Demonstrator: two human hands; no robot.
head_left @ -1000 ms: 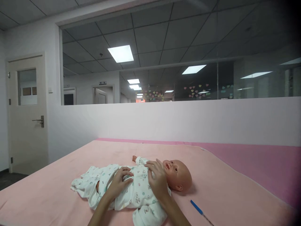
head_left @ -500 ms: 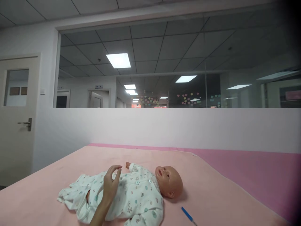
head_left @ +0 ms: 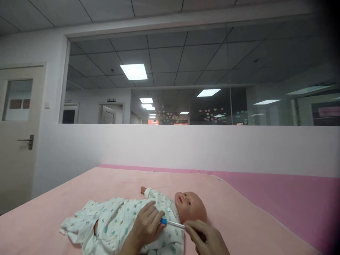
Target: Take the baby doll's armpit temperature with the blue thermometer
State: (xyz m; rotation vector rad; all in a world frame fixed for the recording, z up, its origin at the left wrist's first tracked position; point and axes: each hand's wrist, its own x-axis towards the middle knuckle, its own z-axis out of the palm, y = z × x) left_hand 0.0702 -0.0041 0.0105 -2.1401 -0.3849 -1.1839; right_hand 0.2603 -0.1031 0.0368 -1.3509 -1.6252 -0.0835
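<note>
A baby doll [head_left: 191,207] in a white printed outfit [head_left: 114,216] lies on its back, head to the right. Above the doll's chest, my left hand [head_left: 148,226] is closed around the blue end of a slim stick [head_left: 175,224], whose clear shaft carries fine dark markings and resembles a thermometer. The other end of the shaft is pinched between the thumb and fingers of my right hand [head_left: 206,236], beside the doll's head. My fingers hide both ends of the stick.
Peach-coloured cloth [head_left: 247,223] covers the surface under the doll, with a pink layer [head_left: 287,198] showing to the right and back. Behind stands a white half wall [head_left: 186,145] topped by a wide window. A door [head_left: 18,163] is at the left.
My right hand has come into view. The blue stick has left the cloth and is now between both hands. My left hand has moved right and down, closing from an open curl.
</note>
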